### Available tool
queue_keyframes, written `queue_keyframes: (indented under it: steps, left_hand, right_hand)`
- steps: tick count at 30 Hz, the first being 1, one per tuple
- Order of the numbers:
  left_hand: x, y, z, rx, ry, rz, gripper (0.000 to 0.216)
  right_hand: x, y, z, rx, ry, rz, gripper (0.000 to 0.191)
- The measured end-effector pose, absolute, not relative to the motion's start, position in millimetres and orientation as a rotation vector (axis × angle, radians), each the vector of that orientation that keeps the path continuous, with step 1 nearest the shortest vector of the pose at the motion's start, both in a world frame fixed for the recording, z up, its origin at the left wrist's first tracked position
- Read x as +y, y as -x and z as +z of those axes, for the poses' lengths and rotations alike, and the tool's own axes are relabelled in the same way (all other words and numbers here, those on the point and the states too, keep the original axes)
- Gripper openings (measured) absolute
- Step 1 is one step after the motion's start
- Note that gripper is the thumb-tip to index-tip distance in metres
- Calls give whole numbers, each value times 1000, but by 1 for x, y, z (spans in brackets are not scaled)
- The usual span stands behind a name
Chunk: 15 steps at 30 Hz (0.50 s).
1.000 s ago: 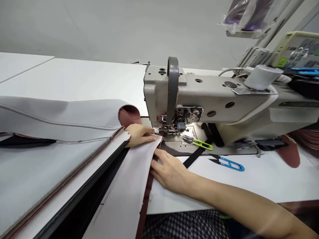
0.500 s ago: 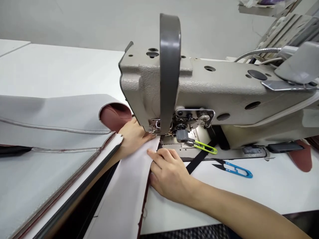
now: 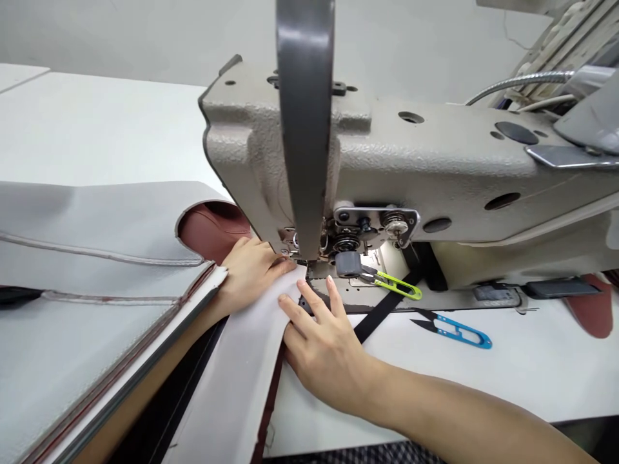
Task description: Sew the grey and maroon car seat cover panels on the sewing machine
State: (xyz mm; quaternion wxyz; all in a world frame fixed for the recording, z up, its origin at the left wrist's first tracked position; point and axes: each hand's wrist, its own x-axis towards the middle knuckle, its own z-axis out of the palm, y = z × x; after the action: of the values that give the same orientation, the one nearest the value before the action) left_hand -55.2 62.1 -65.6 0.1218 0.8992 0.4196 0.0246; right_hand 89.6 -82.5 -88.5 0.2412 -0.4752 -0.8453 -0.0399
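My right hand [image 3: 324, 354] has just spread open on the pale fabric [image 3: 232, 393], my left hand [image 3: 251, 274] lying unclenched at ten o'clock by the sewing machine [image 3: 425, 161].

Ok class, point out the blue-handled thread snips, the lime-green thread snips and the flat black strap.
Blue-handled thread snips [image 3: 452, 330], head view, on the blue handle near the blades.
Lime-green thread snips [image 3: 387, 277], head view, on the green handle.
Flat black strap [image 3: 382, 312], head view, on its middle stretch.
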Motion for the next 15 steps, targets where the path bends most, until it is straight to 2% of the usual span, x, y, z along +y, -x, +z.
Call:
queue_keyframes:
  steps: [7, 11, 15]
  left_hand:
    - [67, 59, -71, 1149, -2627, 200, 27]
    - [71, 64, -74, 1112, -2582, 230, 29]
    - [72, 64, -74, 1139, -2583, 229, 33]
  right_hand:
    - [-80, -90, -89, -2321, 1313, -163, 18]
    - [-79, -91, -90, -2302, 1285, -197, 24]
    - [-77, -92, -89, -2316, 1262, -191, 22]
